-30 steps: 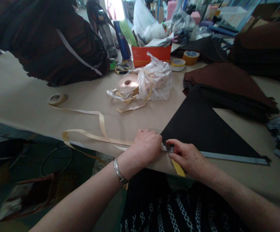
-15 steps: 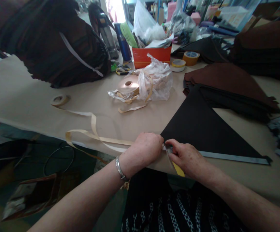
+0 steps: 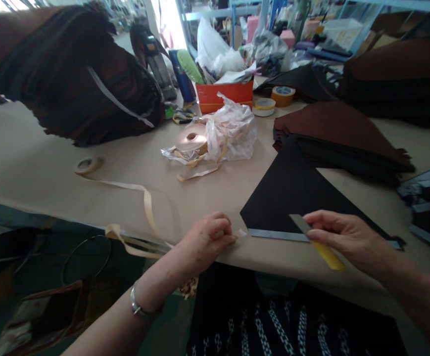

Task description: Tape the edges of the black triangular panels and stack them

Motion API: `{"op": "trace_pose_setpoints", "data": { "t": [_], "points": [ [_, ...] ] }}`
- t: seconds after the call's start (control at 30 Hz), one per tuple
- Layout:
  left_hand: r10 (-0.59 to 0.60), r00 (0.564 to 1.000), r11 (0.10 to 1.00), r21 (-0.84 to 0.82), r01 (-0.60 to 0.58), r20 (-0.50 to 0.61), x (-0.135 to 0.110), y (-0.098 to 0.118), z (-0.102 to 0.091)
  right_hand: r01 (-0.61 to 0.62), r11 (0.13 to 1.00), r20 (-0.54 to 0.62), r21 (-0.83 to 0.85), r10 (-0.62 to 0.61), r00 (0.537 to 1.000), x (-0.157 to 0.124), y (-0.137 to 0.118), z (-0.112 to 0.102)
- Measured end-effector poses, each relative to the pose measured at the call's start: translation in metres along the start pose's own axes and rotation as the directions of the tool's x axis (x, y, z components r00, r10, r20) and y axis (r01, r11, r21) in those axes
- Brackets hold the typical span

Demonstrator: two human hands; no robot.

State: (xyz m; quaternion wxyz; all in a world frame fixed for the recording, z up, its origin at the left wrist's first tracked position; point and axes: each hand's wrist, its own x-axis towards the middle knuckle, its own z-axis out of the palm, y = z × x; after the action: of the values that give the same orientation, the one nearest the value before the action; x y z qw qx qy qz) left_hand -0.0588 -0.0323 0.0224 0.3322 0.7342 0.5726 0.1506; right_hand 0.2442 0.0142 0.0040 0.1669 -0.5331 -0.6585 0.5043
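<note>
My left hand (image 3: 215, 237) is closed in a pinch on the end of a tape strip (image 3: 242, 233) at the table's front edge. The cream strip trails behind the wrist, loops over the edge and leads to a tape roll (image 3: 87, 165) lying on the left. In my right hand (image 3: 343, 237) is a yellow-handled knife (image 3: 326, 254), its flat metal blade slanting up to the left above the fabric. Under it lies a black fabric piece (image 3: 285, 193), pointed at the back, with a pale tape band (image 3: 274, 234) along its front edge.
Stacked brown and black fabric (image 3: 333, 123) sits behind the piece, and a large bundle (image 3: 88, 84) stands at the left. A plastic bag (image 3: 233, 131) with a tape roll (image 3: 191, 138) lies mid-table, before a red box (image 3: 225, 94). Scissors (image 3: 183, 115) lie beside it.
My hands have come apart: the right moved right with the knife, the left slightly left with the tape end. A gap now shows between the strip in my left hand and the band on the fabric.
</note>
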Motion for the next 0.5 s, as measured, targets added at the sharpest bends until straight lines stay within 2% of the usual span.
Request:
{"op": "trace_pose_setpoints", "data": {
  "t": [0.07, 0.13, 0.2, 0.3, 0.37, 0.43, 0.5],
  "points": [
    [-0.017, 1.0, 0.992, -0.124, 0.016, -0.012, -0.003, -0.001, 0.002, -0.006, 1.0, -0.092, 0.004, 0.006, 0.996, -0.012, 0.02, -0.029],
    [-0.027, 1.0, 0.982, -0.188, 0.025, -0.006, -0.002, 0.0, 0.007, 0.02, 0.998, -0.157, -0.062, -0.029, 0.987, -0.022, 0.038, -0.052],
    [0.017, 1.0, 0.983, -0.183, -0.02, -0.017, 0.005, 0.001, 0.015, 0.038, 0.972, -0.193, -0.232, -0.084, 0.978, -0.027, 0.05, -0.068],
    [0.152, 0.987, 0.986, -0.062, -0.155, -0.055, 0.021, 0.0, 0.029, 0.03, 0.842, -0.19, -0.539, -0.156, 0.969, -0.025, 0.061, -0.08],
    [0.198, 0.979, 0.979, 0.058, -0.195, -0.055, 0.03, 0.0, 0.039, -0.086, 0.769, -0.247, -0.634, -0.096, 0.964, -0.02, 0.067, -0.083],
    [0.192, 0.98, 0.969, 0.172, -0.179, -0.06, 0.035, -0.001, 0.046, -0.253, 0.733, -0.351, -0.632, 0.021, 0.936, -0.014, 0.072, -0.084],
    [0.165, 0.983, 0.959, 0.245, -0.141, -0.082, 0.037, -0.003, 0.052, -0.337, 0.73, -0.408, -0.594, 0.087, 0.909, -0.009, 0.077, -0.085]
  ]
}}
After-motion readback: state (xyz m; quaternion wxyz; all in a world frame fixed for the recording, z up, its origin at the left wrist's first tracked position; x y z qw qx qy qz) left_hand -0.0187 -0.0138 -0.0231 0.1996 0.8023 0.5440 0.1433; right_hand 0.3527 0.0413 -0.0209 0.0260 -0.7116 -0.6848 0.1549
